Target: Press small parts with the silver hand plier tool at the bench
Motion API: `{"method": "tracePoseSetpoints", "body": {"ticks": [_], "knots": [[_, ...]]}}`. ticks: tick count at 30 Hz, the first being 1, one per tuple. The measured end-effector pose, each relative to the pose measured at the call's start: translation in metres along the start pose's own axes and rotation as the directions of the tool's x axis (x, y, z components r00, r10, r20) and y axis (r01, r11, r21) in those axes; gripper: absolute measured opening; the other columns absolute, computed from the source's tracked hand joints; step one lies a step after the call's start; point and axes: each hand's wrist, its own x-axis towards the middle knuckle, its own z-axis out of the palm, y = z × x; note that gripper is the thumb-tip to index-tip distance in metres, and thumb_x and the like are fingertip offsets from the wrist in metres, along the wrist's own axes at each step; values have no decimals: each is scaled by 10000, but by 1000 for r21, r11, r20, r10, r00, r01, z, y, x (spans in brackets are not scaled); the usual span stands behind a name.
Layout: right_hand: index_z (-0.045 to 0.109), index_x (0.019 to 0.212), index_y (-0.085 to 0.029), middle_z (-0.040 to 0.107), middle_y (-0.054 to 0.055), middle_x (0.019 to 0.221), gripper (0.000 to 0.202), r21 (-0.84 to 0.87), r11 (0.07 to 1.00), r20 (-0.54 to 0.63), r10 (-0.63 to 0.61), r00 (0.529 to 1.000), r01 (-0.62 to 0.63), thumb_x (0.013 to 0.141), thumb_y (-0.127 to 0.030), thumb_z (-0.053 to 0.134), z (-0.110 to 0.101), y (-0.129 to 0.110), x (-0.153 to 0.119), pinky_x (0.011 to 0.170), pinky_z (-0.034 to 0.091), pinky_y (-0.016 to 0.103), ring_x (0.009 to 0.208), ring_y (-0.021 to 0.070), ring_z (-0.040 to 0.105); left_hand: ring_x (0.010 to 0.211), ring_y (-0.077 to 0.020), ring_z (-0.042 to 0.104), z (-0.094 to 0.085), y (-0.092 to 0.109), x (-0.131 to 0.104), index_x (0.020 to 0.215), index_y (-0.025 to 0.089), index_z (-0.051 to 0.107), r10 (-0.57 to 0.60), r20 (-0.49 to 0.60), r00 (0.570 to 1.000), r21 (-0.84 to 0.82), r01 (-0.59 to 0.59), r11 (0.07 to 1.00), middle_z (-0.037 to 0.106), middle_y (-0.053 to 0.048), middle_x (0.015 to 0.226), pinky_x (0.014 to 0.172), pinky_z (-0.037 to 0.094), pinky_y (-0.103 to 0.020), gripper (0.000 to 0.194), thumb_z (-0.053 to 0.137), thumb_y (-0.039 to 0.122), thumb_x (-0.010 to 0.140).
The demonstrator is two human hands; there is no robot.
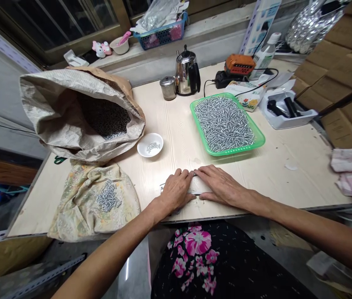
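Note:
A flat, pale thing with dark edges [197,187] lies at the table's front edge, mostly covered by my hands; its kind I cannot make out. My left hand [178,187] grips its left part, thumb on the near side and fingers on the far side. From the right, my right hand [221,185] holds it the same way, its fingertips close to the left ones. A bit of black print [162,187] shows beside my left hand. Beyond my right hand stands a green plastic basket [225,152] full of small silvery metal pins [225,122].
A white bowl [141,150] holds a few pins. Left of it, a large open sack [51,108] contains more, and a patterned cloth [79,216] bears a small pile. A kettle [185,72], a lidded canister [168,88] and a white tray [288,120] stand farther back.

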Motion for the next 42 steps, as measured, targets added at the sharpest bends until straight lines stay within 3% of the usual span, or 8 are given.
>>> {"method": "tracePoseSetpoints", "body": {"ticks": [6, 12, 18, 24, 28, 38, 42], "knots": [[479, 1297, -177, 573, 146, 1189, 630, -10, 1000, -41, 0, 999, -1, 761, -332, 771, 5, 0, 3, 882, 473, 473, 1095, 321, 528, 1092, -278, 503, 0, -5, 0, 1173, 144, 529, 21, -23, 999, -60, -23, 998, 567, -111, 1159, 900, 487, -400, 483, 724, 374, 795], [556, 1182, -150, 587, 130, 1115, 509, -80, 997, 27, 11, 1000, -9, 764, -328, 784, 1, -8, 31, 853, 463, 429, 1044, 291, 521, 1060, -266, 513, -2, -25, -2, 1157, 156, 547, -25, -46, 999, -67, 22, 997, 587, -88, 1117, 898, 479, -387, 442, 734, 341, 803], [602, 1012, -163, 583, 92, 998, 276, -111, 994, 13, -12, 1000, 13, 808, -280, 747, 6, -5, 46, 801, 450, 372, 949, 247, 521, 995, -248, 516, 3, -31, 0, 1084, 185, 596, -53, -102, 993, -93, 44, 995, 601, -62, 1010, 819, 465, -358, 274, 667, 330, 863], [594, 881, -156, 593, 68, 909, 68, -121, 991, 138, -41, 990, 58, 888, -202, 644, 5, 7, 62, 769, 420, 321, 891, 210, 520, 909, -229, 511, 15, -33, 8, 963, 167, 639, -79, -175, 981, -179, 47, 983, 599, -59, 904, 798, 442, -357, 143, 554, 278, 936], [578, 846, -162, 589, 54, 872, 83, -107, 991, 186, -64, 980, 85, 925, -187, 579, 5, 11, 69, 740, 394, 306, 853, 196, 510, 893, -222, 508, 17, -33, 11, 878, 159, 636, -80, -187, 979, -187, 44, 981, 599, -60, 878, 793, 435, -353, 167, 523, 258, 952], [554, 817, -188, 576, 59, 830, 177, -93, 981, 123, -156, 980, 168, 972, -234, 484, 7, 10, 62, 723, 412, 323, 801, 202, 520, 958, -230, 520, 16, -22, 7, 902, 184, 647, -138, -165, 977, -183, 107, 977, 617, -59, 933, 851, 450, -357, 119, 552, 251, 930], [573, 889, -181, 572, 86, 881, 149, -114, 971, 83, -200, 976, 209, 961, -275, 482, 13, 20, 61, 764, 444, 353, 856, 230, 531, 1045, -254, 515, 22, -19, 0, 1066, 183, 631, -211, -223, 952, -214, 164, 963, 624, -78, 1036, 900, 466, -387, 191, 576, 289, 917]]}}
